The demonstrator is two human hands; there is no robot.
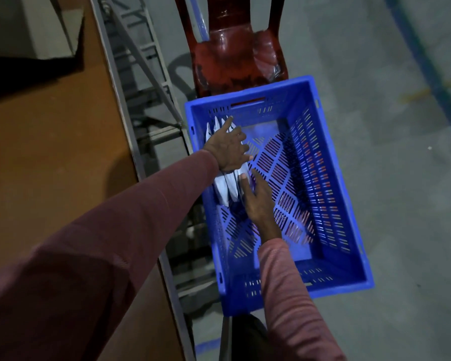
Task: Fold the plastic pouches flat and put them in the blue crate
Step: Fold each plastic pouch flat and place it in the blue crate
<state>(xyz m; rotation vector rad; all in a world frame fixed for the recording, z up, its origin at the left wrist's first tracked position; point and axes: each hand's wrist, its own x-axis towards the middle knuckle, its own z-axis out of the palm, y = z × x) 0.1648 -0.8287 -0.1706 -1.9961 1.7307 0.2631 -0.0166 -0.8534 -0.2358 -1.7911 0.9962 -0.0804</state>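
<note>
Noted under both hands: blue crate, slotted bottom and walls. Directly on its bottom, along the wall on the side of the left hand: row of white pouches, overlapped and leaning on edge, running from beneath the left hand to the fingertips of the right hand. Support beneath the crate not determinable. Right of the right hand: grey concrete floor, with blue painted line and yellow marks. Beyond both hands, just past the crate's far wall: red plastic chair. Left of the left hand: brown table top, metal-edged.
</note>
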